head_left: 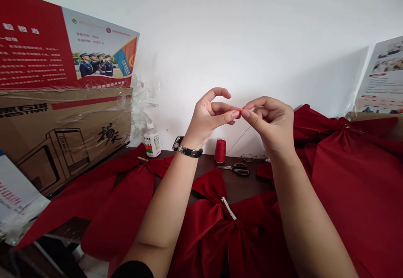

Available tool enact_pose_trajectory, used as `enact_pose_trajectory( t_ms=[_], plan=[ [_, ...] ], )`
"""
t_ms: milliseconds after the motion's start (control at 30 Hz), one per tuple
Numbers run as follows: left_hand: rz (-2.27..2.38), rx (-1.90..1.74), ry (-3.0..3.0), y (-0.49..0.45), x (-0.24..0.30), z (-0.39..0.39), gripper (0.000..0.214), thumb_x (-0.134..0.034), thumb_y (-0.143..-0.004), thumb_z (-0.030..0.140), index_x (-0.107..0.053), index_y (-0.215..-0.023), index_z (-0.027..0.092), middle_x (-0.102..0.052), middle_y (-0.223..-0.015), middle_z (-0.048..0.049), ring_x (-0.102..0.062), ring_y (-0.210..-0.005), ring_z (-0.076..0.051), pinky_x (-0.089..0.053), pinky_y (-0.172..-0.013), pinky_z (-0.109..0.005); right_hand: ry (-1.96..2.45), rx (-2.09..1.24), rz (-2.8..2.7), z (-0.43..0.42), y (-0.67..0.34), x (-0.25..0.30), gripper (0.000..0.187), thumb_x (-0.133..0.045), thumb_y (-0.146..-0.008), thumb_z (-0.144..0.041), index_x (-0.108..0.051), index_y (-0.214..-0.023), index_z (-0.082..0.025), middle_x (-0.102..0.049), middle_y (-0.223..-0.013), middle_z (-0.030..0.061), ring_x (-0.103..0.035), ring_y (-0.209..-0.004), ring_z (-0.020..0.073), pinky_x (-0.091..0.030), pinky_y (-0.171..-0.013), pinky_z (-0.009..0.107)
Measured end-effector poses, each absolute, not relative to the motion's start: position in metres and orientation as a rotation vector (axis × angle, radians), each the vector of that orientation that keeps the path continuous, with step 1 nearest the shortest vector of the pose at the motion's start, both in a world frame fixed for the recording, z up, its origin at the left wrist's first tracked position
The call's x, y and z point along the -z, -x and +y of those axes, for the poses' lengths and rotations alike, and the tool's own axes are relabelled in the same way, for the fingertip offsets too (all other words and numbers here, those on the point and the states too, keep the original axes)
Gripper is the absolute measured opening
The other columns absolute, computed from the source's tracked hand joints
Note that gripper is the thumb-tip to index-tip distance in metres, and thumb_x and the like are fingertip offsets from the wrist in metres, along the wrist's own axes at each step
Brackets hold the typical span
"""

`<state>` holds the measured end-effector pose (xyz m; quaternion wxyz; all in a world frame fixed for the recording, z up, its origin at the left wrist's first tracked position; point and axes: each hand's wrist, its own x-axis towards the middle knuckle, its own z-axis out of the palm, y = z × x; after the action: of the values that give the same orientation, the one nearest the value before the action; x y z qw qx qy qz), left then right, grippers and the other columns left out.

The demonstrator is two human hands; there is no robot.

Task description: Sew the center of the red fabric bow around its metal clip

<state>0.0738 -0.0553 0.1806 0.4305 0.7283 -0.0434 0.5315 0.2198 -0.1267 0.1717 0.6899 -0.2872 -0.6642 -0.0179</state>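
Note:
My left hand (217,112), with a dark watch on its wrist, is raised in front of the wall. Its thumb and forefinger pinch something too small to make out. Fingertip to fingertip with it, my right hand (267,118) is closed in a pinch on a thin thread (241,137). The thread slants down to a red spool (220,151) standing on the dark table, with thin pins or needles sticking up from its top. Below my hands lies a red fabric bow (210,223) with a pale clip (228,208) at its middle.
Black-handled scissors (236,168) and eyeglasses (253,158) lie near the spool. A white bottle (152,140) stands before a large cardboard box (66,135) at the left. More red bows (126,190) spread left, and a red fabric pile (355,177) lies right.

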Motion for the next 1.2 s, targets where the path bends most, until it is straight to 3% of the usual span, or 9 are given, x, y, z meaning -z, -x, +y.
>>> enact_pose_trajectory(
  t_ms=[167, 333, 567, 733, 833, 933, 1067, 1200],
  plan=[
    [-0.124, -1.303, -1.791, -0.074, -0.181, -0.055, 0.044, -0.079, -0.068, 0.029, -0.049, -0.099, 0.022, -0.069, -0.076, 0.0033, -0.07, -0.072, -0.012, -0.051, -0.06, -0.02, 0.693, 0.074, -1.468, -0.127, -0.22, -0.172, 0.034, -0.075, -0.072, -0.046, -0.061, -0.063, -0.016, -0.024, -0.047, -0.0077, -0.021, -0.045, 0.0043, -0.019, -0.044, 0.023],
    [-0.111, -1.293, -1.759, -0.075, -0.181, -0.055, 0.043, -0.079, -0.067, 0.029, -0.049, -0.097, 0.021, -0.07, -0.076, 0.0028, -0.07, -0.072, -0.012, -0.052, -0.061, -0.021, 0.733, 0.105, -1.445, -0.129, -0.218, -0.173, 0.051, -0.076, -0.067, -0.051, -0.045, -0.05, -0.016, -0.026, -0.048, -0.0059, -0.024, -0.046, 0.0045, -0.019, -0.043, 0.023],
    [-0.075, -1.3, -1.75, -0.077, -0.181, -0.054, 0.045, -0.079, -0.066, 0.031, -0.048, -0.098, 0.022, -0.07, -0.077, 0.0025, -0.069, -0.073, -0.012, -0.051, -0.062, -0.022, 0.767, 0.136, -1.423, -0.128, -0.218, -0.174, 0.067, -0.076, -0.065, -0.057, -0.023, -0.05, -0.018, -0.019, -0.052, -0.0051, -0.018, -0.05, 0.0058, -0.015, -0.045, 0.024],
    [-0.043, -1.305, -1.725, -0.076, -0.184, -0.057, 0.046, -0.078, -0.066, 0.032, -0.049, -0.099, 0.022, -0.071, -0.081, 0.0019, -0.07, -0.075, -0.013, -0.052, -0.064, -0.023, 0.672, -0.148, -1.579, -0.122, -0.228, -0.175, 0.057, -0.065, -0.076, -0.058, -0.035, -0.05, -0.017, -0.025, -0.052, -0.004, -0.024, -0.051, 0.0071, -0.02, -0.048, 0.025],
    [-0.036, -1.316, -1.741, -0.073, -0.185, -0.058, 0.044, -0.077, -0.067, 0.03, -0.049, -0.099, 0.021, -0.07, -0.08, 0.0014, -0.07, -0.076, -0.013, -0.052, -0.065, -0.023, 0.553, -0.325, -1.619, -0.121, -0.237, -0.176, 0.045, -0.064, -0.08, -0.05, -0.047, -0.055, -0.017, -0.031, -0.052, -0.0038, -0.027, -0.051, 0.0074, -0.023, -0.049, 0.024],
    [-0.037, -1.317, -1.764, -0.072, -0.184, -0.055, 0.043, -0.077, -0.068, 0.027, -0.048, -0.099, 0.021, -0.069, -0.078, 0.0013, -0.07, -0.076, -0.013, -0.052, -0.065, -0.023, 0.533, -0.336, -1.61, -0.124, -0.244, -0.177, 0.031, -0.07, -0.077, -0.039, -0.057, -0.062, -0.017, -0.034, -0.05, -0.0047, -0.029, -0.049, 0.0073, -0.024, -0.049, 0.024],
    [-0.017, -1.246, -1.809, -0.072, -0.181, -0.049, 0.043, -0.077, -0.068, 0.025, -0.051, -0.103, 0.02, -0.069, -0.079, -0.0006, -0.069, -0.08, -0.015, -0.054, -0.068, -0.024, 0.592, -0.275, -1.589, -0.124, -0.248, -0.176, 0.027, -0.07, -0.077, -0.04, -0.062, -0.065, -0.017, -0.03, -0.046, -0.0059, -0.027, -0.048, 0.0075, -0.024, -0.05, 0.024],
    [0.02, -1.254, -1.975, -0.067, -0.183, -0.046, 0.028, -0.07, -0.075, 0.027, -0.063, -0.101, 0.018, -0.07, -0.098, -0.0066, -0.065, -0.092, -0.016, -0.055, -0.074, -0.027, 0.686, -0.254, -1.612, -0.121, -0.248, -0.176, 0.025, -0.071, -0.078, -0.04, -0.067, -0.071, -0.017, -0.027, -0.046, -0.0069, -0.023, -0.048, 0.0067, -0.021, -0.05, 0.024]
  ],
)
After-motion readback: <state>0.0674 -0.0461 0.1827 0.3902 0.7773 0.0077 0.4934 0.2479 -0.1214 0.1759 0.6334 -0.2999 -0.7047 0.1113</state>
